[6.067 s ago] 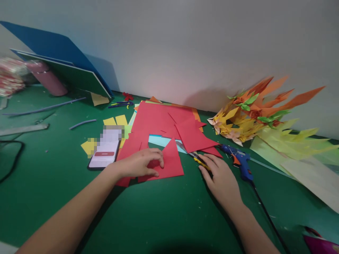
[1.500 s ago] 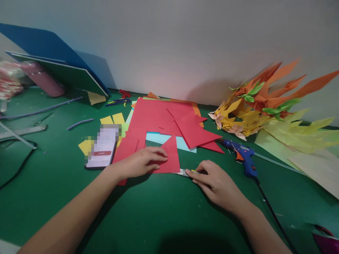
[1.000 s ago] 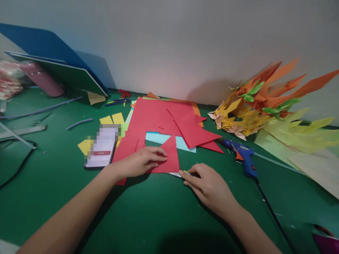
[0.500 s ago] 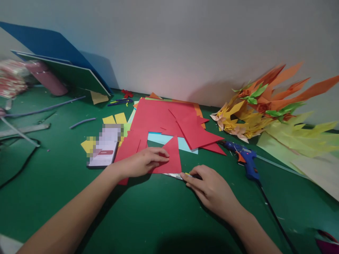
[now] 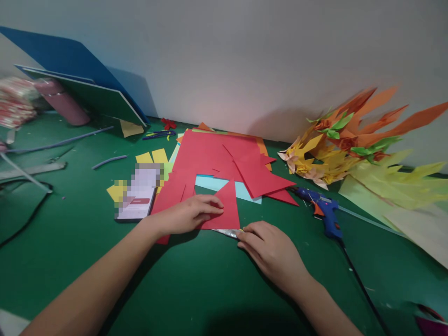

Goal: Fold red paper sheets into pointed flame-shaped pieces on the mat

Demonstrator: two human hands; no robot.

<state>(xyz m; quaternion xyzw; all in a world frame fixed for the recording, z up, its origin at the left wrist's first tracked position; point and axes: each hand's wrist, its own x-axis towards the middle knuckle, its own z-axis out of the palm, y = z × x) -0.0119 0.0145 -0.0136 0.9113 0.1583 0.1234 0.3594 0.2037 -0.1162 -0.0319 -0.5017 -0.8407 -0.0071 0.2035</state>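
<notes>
Red paper triangle (image 5: 227, 212) lies flat on the green table (image 5: 196, 289), at the near edge of the red sheets (image 5: 210, 154), with light blue paper (image 5: 210, 183) showing just behind it. Left hand (image 5: 185, 215) is on its left part, palm down, fingers loosely flattened and gripping nothing, probably pinning the piece so it won't slide. Forearm comes in low from bottom left.

Craft knife (image 5: 226, 232): silver blade lies low along the triangle's bottom edge, tip pointing left, touching or just at the paper. Right hand (image 5: 271, 249) is curled around the handle, which is mostly hidden; knuckles up, wrist near the table, forearm from bottom right. The low angle looks suited to a straight slice along that edge.

Phone (image 5: 137, 198) is just left of the left hand, on yellow scraps (image 5: 154, 157). Blue glue gun (image 5: 324, 214) is right of the red sheets, apart from the hand. Folded paper flowers (image 5: 336, 144) sit against the wall, far right.
</notes>
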